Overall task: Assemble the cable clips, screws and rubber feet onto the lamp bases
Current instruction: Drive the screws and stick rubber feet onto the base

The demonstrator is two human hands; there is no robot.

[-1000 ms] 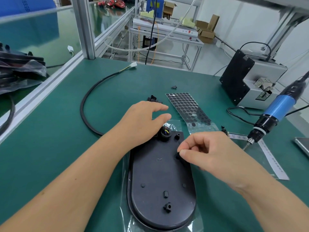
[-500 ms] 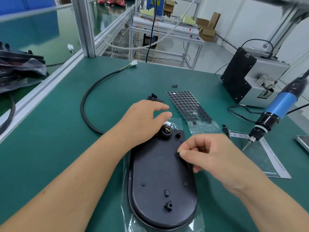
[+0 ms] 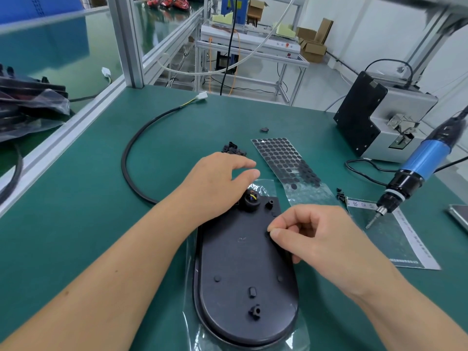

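Little changed from half a second ago: right hand [image 3: 326, 239] still curled over the base [image 3: 243, 269], thumb and forefinger pinched at a small dark foot [image 3: 268, 234] near the right edge, thumb a touch lower now. Left hand [image 3: 215, 186] unmoved, fingers [image 3: 243, 163] relaxed and straight, palm resting on the base's far end by the cable socket [image 3: 251, 201]. Base flat on a clear bag [image 3: 263, 184], mid-counter [image 3: 76, 224], close to the near edge. Foot sheet [image 3: 286, 163] just beyond; driver [image 3: 417, 171] hanging at right. Open green room to the left, inside the cable [image 3: 131, 153] loop.
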